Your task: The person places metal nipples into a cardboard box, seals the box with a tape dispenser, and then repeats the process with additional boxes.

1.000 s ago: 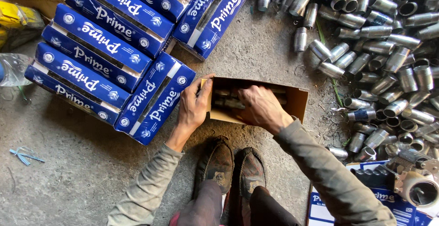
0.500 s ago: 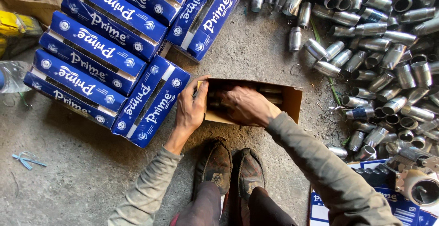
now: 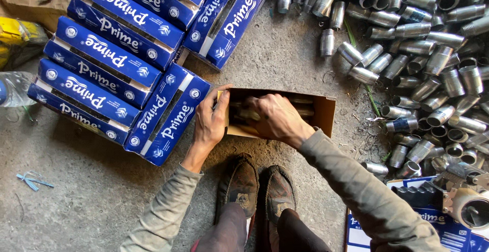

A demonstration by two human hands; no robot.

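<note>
Where the frame's lower edge cuts them off, two worn, dusty dark shoes (image 3: pixel 257 191) stand side by side on the rough grey concrete floor (image 3: pixel 91 191), and grey sleeves reach up from there. Just above the shoes lies an open brown cardboard box (image 3: pixel 326 112), a shallow oblong in the middle of the frame, its long axis running left to right and its open face turned up. Inside it, dull metal pipe pieces (image 3: pixel 305 110) lie along that same axis. The left hand (image 3: pixel 210 119) clasps the box's left end, thumb over the rim and fingers closed on the cardboard. The right hand (image 3: pixel 275 118) is inside the box, fingers curled down over the pipe pieces; whether it actually grips one I cannot tell. Touching the box's left end, glossy blue printed cartons (image 3: pixel 109 61) lie stacked in slanting rows toward the upper left. A heap of short, shiny threaded steel pipe nipples (image 3: pixel 428 63) fills the right and upper right. A small blue plastic scrap (image 3: pixel 33 180) lies at lower left.
</note>
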